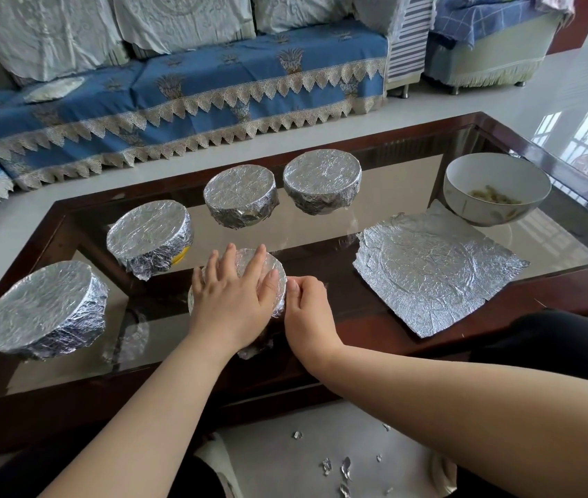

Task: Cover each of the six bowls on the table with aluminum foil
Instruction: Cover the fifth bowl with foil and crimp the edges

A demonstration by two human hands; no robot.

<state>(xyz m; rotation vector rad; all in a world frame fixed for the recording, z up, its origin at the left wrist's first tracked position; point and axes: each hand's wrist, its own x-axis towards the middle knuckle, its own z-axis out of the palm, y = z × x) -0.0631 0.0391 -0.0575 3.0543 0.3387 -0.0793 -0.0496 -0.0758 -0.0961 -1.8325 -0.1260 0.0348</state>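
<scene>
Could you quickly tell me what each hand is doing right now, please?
Left hand: open, flat on the foil-covered bowl.
Right hand: fingers curled, pressing foil at that bowl's side.

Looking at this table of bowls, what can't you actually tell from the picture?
- Contents of the wrapped bowls: hidden by foil, head view.
- The bowl under the hands: mostly hidden by the left hand and foil.
- Right hand fingertips: tucked behind the bowl's side.
- Food in the uncovered bowl: too small to identify.

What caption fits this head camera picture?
Hands press foil onto the fifth bowl; one white bowl waits beside a foil sheet.
</scene>
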